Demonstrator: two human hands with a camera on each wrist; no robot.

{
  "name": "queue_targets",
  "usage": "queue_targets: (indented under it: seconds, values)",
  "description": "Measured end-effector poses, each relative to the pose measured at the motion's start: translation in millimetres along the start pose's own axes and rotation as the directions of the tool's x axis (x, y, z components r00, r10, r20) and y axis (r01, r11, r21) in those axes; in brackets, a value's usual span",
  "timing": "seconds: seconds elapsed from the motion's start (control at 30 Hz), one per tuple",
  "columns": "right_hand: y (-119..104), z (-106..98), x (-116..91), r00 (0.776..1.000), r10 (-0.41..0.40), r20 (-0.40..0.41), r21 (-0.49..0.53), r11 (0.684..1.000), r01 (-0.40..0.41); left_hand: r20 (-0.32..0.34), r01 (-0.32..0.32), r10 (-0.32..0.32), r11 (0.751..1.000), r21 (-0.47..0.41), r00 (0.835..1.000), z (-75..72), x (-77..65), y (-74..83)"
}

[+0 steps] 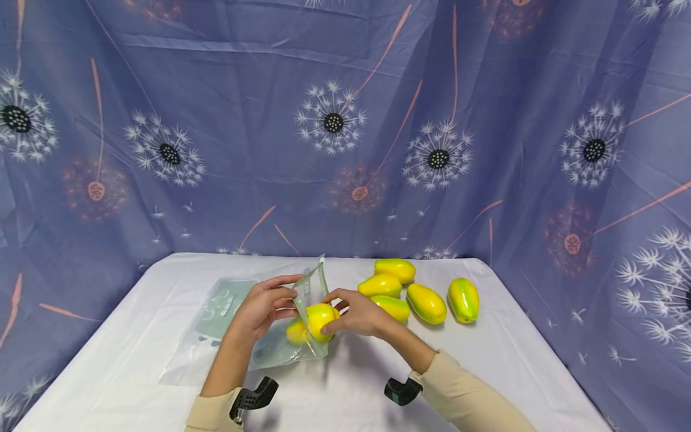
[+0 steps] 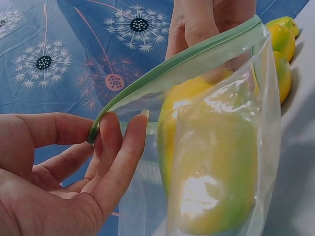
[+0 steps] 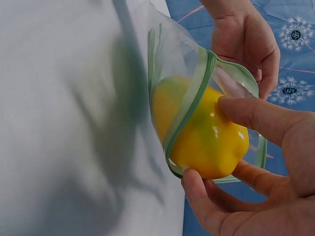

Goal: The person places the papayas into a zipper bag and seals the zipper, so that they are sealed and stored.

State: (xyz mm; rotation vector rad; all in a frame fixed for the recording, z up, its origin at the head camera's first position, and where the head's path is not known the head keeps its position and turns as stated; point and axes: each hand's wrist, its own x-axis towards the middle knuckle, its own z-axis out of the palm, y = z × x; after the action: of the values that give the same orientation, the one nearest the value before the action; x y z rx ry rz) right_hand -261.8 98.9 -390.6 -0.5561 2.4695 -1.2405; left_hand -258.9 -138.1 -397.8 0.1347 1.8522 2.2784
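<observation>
My left hand (image 1: pixel 259 309) pinches the green zip edge (image 2: pixel 170 69) of a clear zip bag (image 1: pixel 288 354) between thumb and fingers, and the bag's mouth gapes to the right. A glossy yellow-green papaya (image 3: pixel 211 137) lies partly inside that mouth; its far end shows through the plastic (image 2: pixel 266 162). My right hand (image 1: pixel 358 312) holds the near end of the papaya with thumb and fingertips, just outside the zip edge.
To the right lie several loose papayas (image 1: pixel 426 303) on the white-covered table (image 1: pixel 345 396). Clear plastic with a pale green printed patch (image 1: pixel 221 303) spreads flat on the left; whether it is the same bag I cannot tell. A blue dandelion-print curtain (image 1: pixel 259 150) surrounds the table's back and sides.
</observation>
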Motion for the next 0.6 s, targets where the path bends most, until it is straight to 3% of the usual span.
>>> queue_targets:
  seconds: [0.27,0.6]
  values:
    - [-6.2,2.5,1.6,0.999,-0.040,0.001,-0.018,0.999,0.040,-0.007,-0.010,0.010,1.000,-0.004,1.000,-0.6,-0.4,1.2]
    - [-3.7,-5.6,-5.1,1.000,-0.020,-0.005,-0.013,1.000,0.020,-0.006,-0.019,0.019,1.000,-0.018,1.000,-3.3,-1.1,0.3]
